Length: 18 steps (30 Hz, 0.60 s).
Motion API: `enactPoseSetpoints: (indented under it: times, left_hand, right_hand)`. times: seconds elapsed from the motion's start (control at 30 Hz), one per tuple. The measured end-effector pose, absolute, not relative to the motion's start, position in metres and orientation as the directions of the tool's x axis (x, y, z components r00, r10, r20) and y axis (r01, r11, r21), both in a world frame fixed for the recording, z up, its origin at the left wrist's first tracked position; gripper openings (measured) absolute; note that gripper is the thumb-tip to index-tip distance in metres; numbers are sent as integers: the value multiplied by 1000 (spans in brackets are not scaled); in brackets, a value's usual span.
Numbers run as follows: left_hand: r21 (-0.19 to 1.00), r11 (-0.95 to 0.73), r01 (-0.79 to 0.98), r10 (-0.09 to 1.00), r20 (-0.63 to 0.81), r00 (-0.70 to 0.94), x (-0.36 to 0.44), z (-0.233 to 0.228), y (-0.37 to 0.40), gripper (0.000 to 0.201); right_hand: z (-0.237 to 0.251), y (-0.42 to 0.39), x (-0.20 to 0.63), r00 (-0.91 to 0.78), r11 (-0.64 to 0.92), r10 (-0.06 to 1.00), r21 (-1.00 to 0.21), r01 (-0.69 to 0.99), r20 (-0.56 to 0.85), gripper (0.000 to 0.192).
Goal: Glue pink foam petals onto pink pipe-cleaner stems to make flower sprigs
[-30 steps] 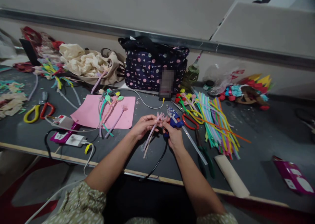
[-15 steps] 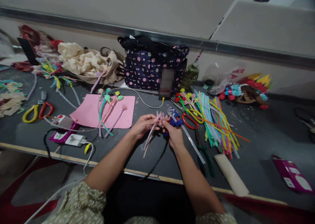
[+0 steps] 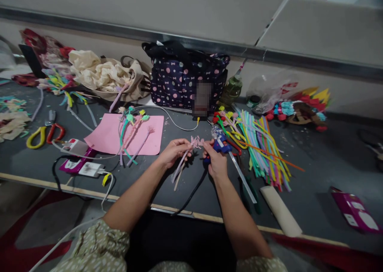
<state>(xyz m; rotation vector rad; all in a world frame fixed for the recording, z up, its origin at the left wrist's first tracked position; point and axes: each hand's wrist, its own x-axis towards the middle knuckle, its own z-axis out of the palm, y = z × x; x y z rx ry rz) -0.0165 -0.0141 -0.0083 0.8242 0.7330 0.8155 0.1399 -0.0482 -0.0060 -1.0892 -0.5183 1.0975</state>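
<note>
Holding pink pipe-cleaner flower (image 3: 188,154): left hand (image 3: 172,152) pinched on stem, flower head pointing right; right hand (image 3: 217,162) closed on glue gun (image 3: 221,145), just right of it.

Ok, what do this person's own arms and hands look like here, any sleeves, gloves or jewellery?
Both the left hand and right hand are bare, no gloves, with no rings or watch visible. The forearms are uncovered; the sleeves are olive green with small white flecks and end at about the elbow.

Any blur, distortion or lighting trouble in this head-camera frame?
Head view: dim, even light with soft shadows; wide-lens bending curves the table edge and wall rail; a blurred patch covers part of the dotted bag; left hand, right hand and pink stem are fairly sharp; corners go soft.
</note>
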Motion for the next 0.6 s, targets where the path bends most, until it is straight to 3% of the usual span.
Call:
enactPoseSetpoints:
  times: [0.4, 0.6]
  left_hand:
    - [874, 449, -189, 796, -294, 530, -17, -5, -15, 20]
    - [884, 442, -155, 777, -291, 558, -18, -6, -16, 19]
  right_hand:
    - [0, -51, 156, 237, 72, 971, -962, -262, 8, 23]
    - [-1, -53, 158, 188, 35, 982, -981, -189, -1, 21]
